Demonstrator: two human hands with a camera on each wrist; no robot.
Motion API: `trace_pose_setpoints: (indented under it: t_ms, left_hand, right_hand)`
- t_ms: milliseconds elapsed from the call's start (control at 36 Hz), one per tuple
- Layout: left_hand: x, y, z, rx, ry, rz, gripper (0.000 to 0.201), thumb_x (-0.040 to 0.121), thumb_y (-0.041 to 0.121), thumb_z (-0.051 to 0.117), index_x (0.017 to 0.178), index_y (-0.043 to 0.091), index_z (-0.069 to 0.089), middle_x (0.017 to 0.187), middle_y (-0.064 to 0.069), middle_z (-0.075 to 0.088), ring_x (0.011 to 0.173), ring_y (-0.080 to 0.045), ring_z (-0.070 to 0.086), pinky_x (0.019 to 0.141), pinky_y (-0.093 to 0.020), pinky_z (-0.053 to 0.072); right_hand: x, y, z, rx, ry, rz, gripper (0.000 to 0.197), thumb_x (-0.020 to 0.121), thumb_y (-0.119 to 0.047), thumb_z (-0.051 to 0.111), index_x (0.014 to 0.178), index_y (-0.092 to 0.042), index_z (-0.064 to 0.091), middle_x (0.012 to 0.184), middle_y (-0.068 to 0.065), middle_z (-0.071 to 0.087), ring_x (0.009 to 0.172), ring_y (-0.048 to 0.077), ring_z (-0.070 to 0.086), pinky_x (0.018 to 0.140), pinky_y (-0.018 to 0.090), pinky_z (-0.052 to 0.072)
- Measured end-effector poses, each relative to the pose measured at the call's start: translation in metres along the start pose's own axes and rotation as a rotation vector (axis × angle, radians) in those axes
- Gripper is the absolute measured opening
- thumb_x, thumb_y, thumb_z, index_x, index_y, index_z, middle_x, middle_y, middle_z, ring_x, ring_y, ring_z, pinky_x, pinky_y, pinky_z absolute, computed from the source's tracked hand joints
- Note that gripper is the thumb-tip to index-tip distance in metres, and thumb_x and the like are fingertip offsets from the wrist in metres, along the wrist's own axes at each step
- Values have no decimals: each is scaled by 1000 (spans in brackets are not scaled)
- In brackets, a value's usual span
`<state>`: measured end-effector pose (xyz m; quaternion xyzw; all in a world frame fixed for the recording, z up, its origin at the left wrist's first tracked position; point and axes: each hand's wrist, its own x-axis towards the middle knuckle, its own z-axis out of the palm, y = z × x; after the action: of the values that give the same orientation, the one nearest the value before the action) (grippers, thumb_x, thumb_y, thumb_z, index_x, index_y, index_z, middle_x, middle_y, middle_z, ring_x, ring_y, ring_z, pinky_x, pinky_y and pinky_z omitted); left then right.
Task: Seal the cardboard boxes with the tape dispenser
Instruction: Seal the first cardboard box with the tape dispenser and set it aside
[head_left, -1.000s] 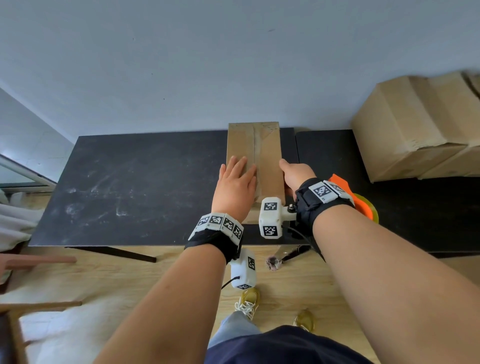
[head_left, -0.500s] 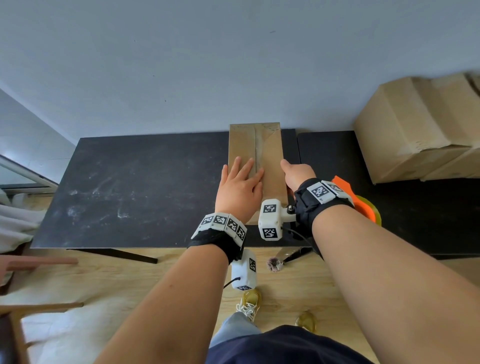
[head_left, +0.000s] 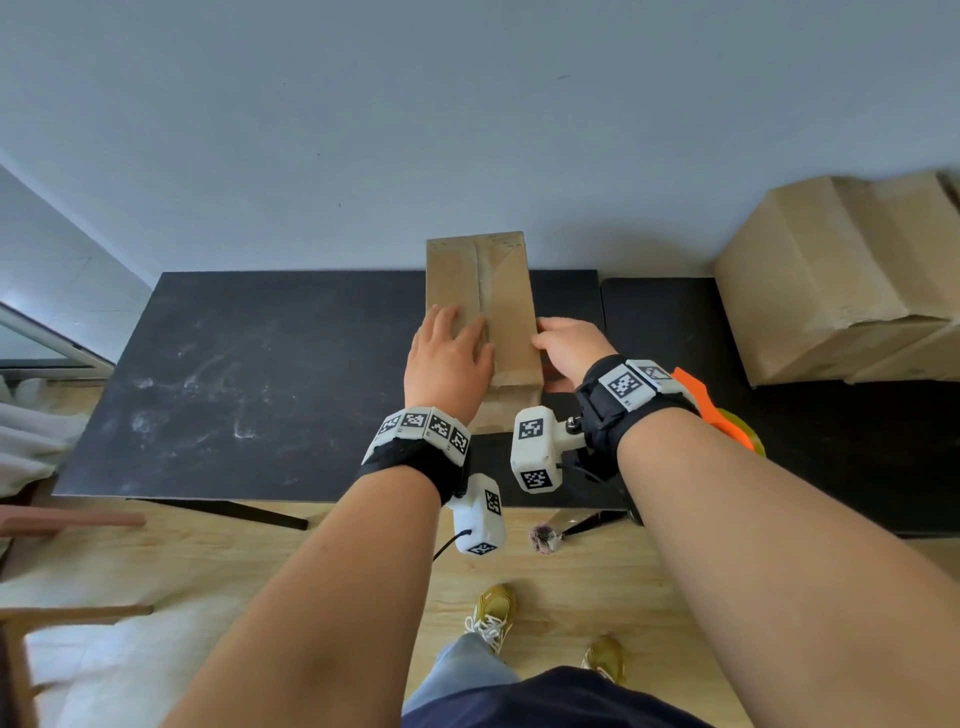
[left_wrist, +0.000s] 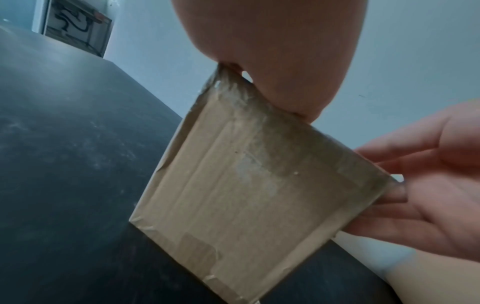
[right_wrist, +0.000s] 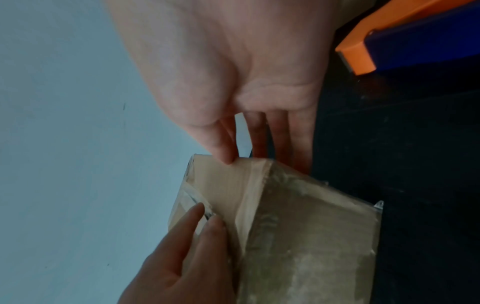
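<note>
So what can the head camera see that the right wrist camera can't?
Only the head view shows the big cardboard boxes stacked at the right, the wooden floor and the yellow shoes. Only the right wrist view shows the tape dispenser's blue part beside the orange. Both show the small box, the left hand flat on top and the right hand at its side.

A narrow, long brown cardboard box lies on the black table, its closed top flaps meeting at a taped centre seam. An orange tape dispenser lies on the table just right of it, partly hidden.
</note>
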<state>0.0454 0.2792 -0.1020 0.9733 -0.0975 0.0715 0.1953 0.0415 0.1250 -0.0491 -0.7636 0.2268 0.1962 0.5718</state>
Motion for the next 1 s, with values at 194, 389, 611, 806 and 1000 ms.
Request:
trace_pose_setpoints:
  t_ms: [194, 389, 611, 806, 1000]
  left_hand:
    - [26, -35, -12, 118, -159, -74, 44, 104, 34, 24, 148, 31, 31, 159, -1, 16, 148, -22, 1, 120, -47, 4]
    - [49, -65, -21, 165, -233, -30, 47, 105, 33, 18, 152, 32, 18, 161, 6, 10, 148, -20, -2, 120, -48, 0]
    - [77, -78, -23, 220, -297, 11, 47, 105, 32, 18, 152, 30, 17, 161, 4, 9, 148, -23, -2, 119, -51, 0]
    - [88, -82, -25, 239, -316, 22, 47, 105, 36, 19, 151, 33, 18, 160, 4, 11, 148, -23, -1, 119, -51, 5]
    - [88, -73, -28, 207, -253, 1, 46, 103, 26, 27, 148, 29, 29, 158, -1, 20, 147, -23, 8, 119, -49, 5]
  right_hand:
    - [25, -15, 38, -47, -46, -76, 54, 94, -4, 47, 145, -20, 44, 132, 7, 58, 112, 27, 61, 95, 47, 52]
    - [54, -22, 64, -79, -21, -135, 50, 94, -15, 52, 144, -21, 46, 135, 5, 58, 115, 23, 60, 99, 44, 50]
    - [67, -33, 75, -86, 36, -162, 47, 98, -20, 49, 145, -26, 45, 139, 1, 56, 118, 20, 59, 102, 41, 48]
    - [64, -43, 75, -91, 51, -135, 46, 101, -21, 47, 146, -29, 43, 140, -1, 52, 99, 18, 58, 83, 43, 58]
    - [54, -41, 65, -124, 62, -102, 41, 102, -23, 43, 142, -17, 48, 129, 9, 60, 99, 30, 66, 88, 46, 56]
